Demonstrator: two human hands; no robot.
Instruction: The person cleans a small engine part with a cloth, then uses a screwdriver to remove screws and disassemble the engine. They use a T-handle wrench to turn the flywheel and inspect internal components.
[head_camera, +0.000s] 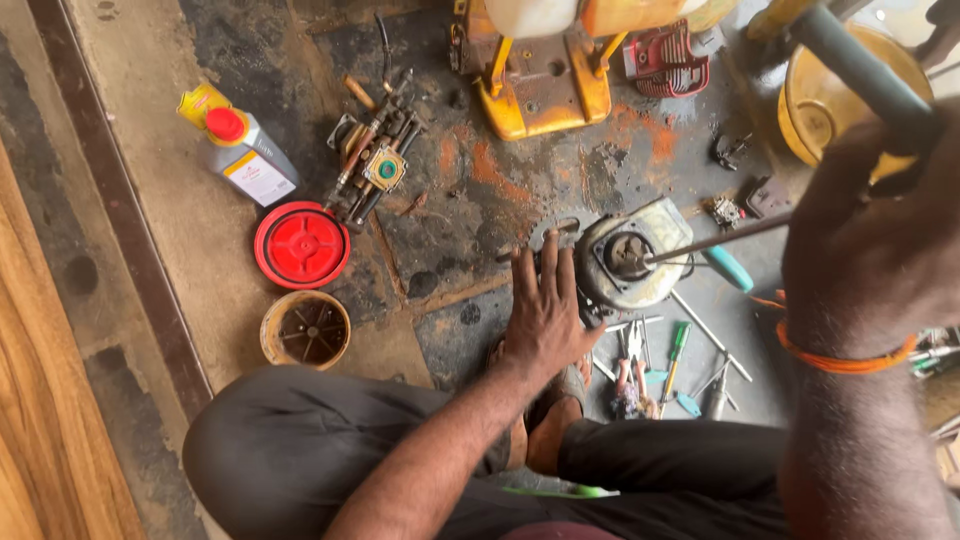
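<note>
Engine (628, 262): a small motor block sits on the stained floor in front of the seated person, its round open face turned up.
Left hand (543, 312): spread flat, fingers wide, pressed to the floor and the engine's left side to steady it; it holds nothing.
Right hand (875, 225): raised close to the camera and wrapped around a grey-green handle (860, 70); an orange band circles the wrist.
Rod (715, 240): a thin metal shaft runs from the right hand's side down into the centre of the engine's opening; I cannot tell whether it is a driver or a punch.
Done, by the look of it: the engine is stripped; a red cover (301, 244), a tan cup (305, 329) and a bundle of small parts (375, 165) lie apart on the left.
Left, by the look of it: the centre piece in the opening is still seated, with the rod on it.
Around: an oil bottle (240, 145), a yellow frame (530, 85), and loose tools (660, 370) beside the person's foot.
</note>
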